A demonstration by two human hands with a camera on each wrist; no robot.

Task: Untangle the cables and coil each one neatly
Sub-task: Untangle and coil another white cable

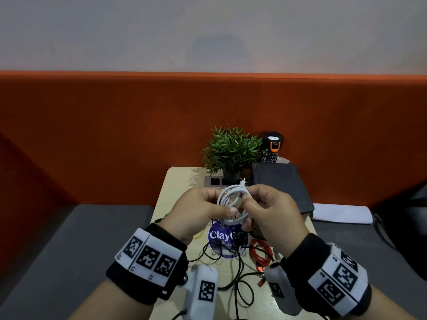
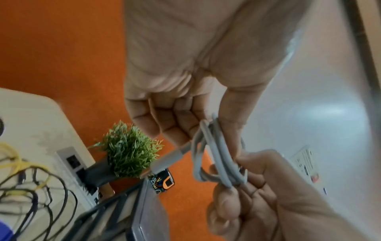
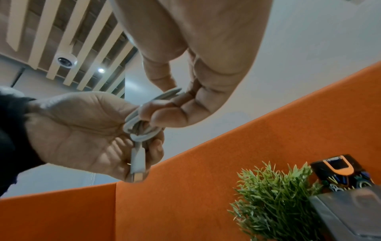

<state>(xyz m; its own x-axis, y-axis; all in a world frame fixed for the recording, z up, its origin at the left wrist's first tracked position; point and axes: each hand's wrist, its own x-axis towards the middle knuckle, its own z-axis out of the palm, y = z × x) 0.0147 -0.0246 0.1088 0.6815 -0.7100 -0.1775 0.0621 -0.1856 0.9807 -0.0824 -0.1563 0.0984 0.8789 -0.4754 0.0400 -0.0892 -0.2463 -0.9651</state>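
Nearest on the desk [image 1: 175, 181], a black cable [image 1: 240, 271] and a red cable [image 1: 260, 252] are left loose. Above them, a coiled white cable [image 1: 232, 203] is held between both hands: it is gripped by the curled fingers of the left hand [image 1: 196, 211] and pinched by the right hand [image 1: 270, 209]. Farther back, a potted plant [image 1: 231, 151] is seen.
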